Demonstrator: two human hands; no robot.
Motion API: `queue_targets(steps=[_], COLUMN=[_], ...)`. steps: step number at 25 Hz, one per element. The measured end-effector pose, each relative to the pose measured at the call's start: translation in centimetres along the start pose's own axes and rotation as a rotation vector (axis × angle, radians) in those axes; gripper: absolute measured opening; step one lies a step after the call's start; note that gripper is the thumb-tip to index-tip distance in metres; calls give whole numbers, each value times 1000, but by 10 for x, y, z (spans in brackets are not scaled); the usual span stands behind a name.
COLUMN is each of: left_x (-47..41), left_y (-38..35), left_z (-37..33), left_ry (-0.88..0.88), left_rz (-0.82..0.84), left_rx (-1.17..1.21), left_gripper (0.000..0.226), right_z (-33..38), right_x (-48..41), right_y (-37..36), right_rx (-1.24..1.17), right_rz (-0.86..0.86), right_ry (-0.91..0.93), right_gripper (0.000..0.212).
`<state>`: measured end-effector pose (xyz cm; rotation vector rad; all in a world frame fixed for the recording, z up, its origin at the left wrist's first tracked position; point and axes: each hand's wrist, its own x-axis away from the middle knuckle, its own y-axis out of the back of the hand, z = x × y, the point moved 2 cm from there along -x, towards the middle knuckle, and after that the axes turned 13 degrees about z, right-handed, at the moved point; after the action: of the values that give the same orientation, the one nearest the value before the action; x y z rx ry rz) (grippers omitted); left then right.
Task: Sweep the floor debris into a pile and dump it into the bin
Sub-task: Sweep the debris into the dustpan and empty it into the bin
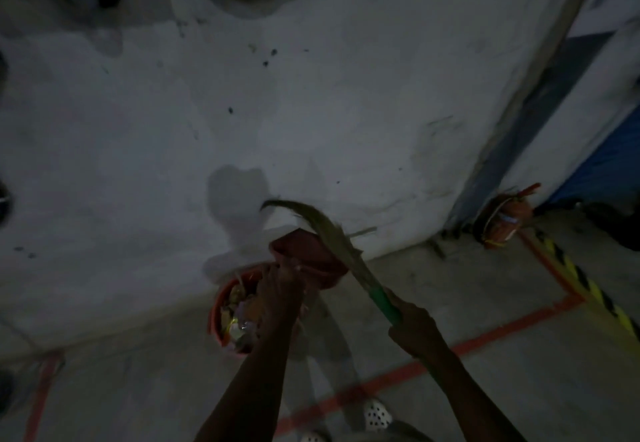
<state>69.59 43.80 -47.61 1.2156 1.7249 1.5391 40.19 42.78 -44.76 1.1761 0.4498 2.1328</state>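
Debris (pixel 239 320), a mixed heap of crumpled wrappers and pale scraps, lies in the bin (pixel 215 306), a round red tub on the grey concrete floor (pixel 485 389), close against the foot of a rough whitewashed wall (pixel 311 112). Just above and to the right of the bin's mouth a dustpan (pixel 311 253) (dark red, flat, roughly square) is held tilted. The left grip (pixel 281 280) is curled round the pan's near edge, and the fingers hide its handle. The right grip (pixel 412 325) is closed round the smooth green handle of a broom (pixel 332 233). The broom's long straw-coloured bristles lie across the right side of the pan and taper to a curled tip in front of the wall.

The light is dim and the pan blurred, so whether anything lies on it cannot be told. Red tape (pixel 433 362) runs in straight lines over the floor, and striped yellow-and-black tape (pixel 571 268) runs beside it on the right. A red canister (pixel 504 221) stands at the wall's corner, its details too dark to read. A white perforated shoe (pixel 377 414) shows between the forearms. Grey rounded shapes at the top edge are cut off.
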Motion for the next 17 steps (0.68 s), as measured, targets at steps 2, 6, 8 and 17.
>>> queue_targets(steps=[2,6,8,17], left_x=[-11,-7,1,40], left_y=[1,9,7,-35], left_z=[-21,-73,-97,-221], left_ry=[-76,-179,-237,-475], left_rz=[-8,47,42,29], left_rx=[-51,-25,-12,-16], left_gripper=[48,44,41,42], right_z=[-11,-38,-55,-147], right_x=[13,38,47,112], right_y=[7,12,11,20], right_rx=[-49,-163,-212,-280], right_rz=[-51,-163,-206,-356], right_ry=[-2,-46,-73,-206], right_gripper=[96,95,95,91])
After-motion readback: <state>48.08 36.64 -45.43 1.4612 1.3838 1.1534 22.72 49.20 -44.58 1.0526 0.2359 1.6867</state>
